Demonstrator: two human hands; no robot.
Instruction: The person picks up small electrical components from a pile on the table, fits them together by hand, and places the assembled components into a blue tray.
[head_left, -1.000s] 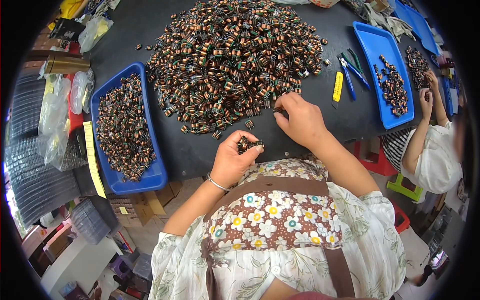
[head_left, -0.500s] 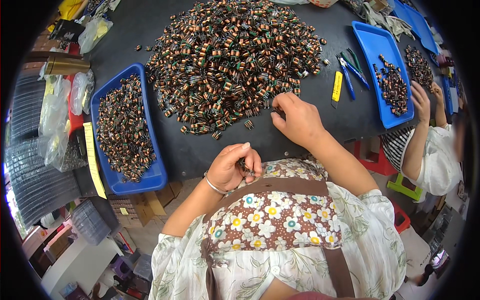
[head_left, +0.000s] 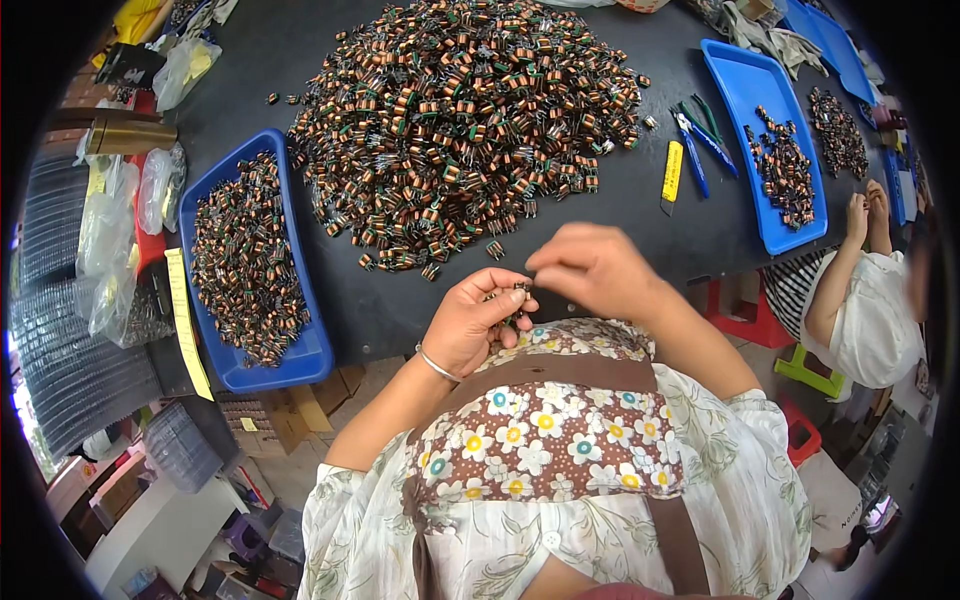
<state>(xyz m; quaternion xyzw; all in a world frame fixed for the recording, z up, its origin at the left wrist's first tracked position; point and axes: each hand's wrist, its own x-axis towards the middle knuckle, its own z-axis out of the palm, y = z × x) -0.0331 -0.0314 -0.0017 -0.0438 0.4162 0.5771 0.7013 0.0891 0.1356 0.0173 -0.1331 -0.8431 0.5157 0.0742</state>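
Observation:
My left hand, in front of my apron, is closed around small copper-wound coils; one shows at its thumb and fingertips. Smeared by motion, my right hand hovers just right of those fingertips; whether it holds anything cannot be made out. Beyond both hands rises a big heap of copper-wound coils with dark and green parts and thin wire legs. A single loose coil lies on the black table at the heap's near edge.
At left stands a deep blue bin full of coils, beside a yellow paper strip. To the right lie a yellow cutter, blue-handled pliers, green-handled pliers and a blue tray of coils. A co-worker's hands are farther right.
My right hand has come from the heap's near edge toward my left hand. My left hand has turned and risen slightly, bringing a coil to its fingertips. The co-worker's hands have drawn together.

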